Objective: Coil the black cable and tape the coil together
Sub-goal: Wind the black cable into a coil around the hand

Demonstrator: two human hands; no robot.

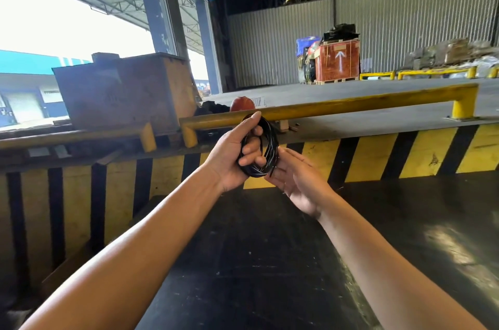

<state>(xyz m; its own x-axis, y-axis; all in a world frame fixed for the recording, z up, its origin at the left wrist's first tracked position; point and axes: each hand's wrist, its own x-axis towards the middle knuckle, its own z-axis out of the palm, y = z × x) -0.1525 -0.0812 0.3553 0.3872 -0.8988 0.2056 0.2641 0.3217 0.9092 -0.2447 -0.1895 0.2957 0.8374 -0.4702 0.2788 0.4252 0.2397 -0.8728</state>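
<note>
We can read no words, brands or numbers anywhere. The only sign we find is a white arrow pointing up, painted on the front of the red-brown wooden crate [338, 62] standing far back by the corrugated wall. Faint marks on the rusty metal box [124, 92] at the left are too blurred for us to read.

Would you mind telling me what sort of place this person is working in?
Most likely a warehouse loading dock: corrugated metal walls, a yellow guard rail above a yellow-and-black striped dock edge, and a strapped red crate on a pallet.
</note>
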